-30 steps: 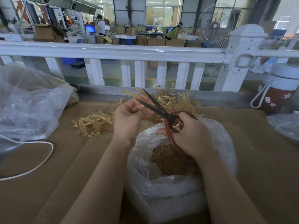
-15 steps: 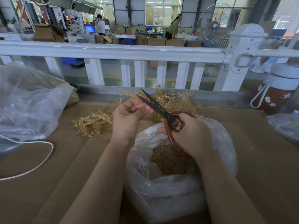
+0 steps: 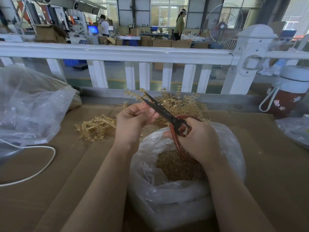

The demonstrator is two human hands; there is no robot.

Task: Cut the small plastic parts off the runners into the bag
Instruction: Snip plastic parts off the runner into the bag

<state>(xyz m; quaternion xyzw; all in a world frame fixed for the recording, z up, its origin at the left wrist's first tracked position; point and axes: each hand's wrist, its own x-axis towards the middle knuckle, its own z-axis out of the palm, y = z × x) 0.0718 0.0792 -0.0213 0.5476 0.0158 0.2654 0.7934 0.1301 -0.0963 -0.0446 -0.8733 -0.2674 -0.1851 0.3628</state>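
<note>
The left hand pinches a thin amber runner above the open clear bag of cut parts. The right hand grips red-handled scissors, blades parted at the runner. Uncut runners lie piled on the far tabletop.

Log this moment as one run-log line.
left hand: pinches runner | right hand: grips scissors, blades open at runner | bag: open below, holds cut parts
</note>
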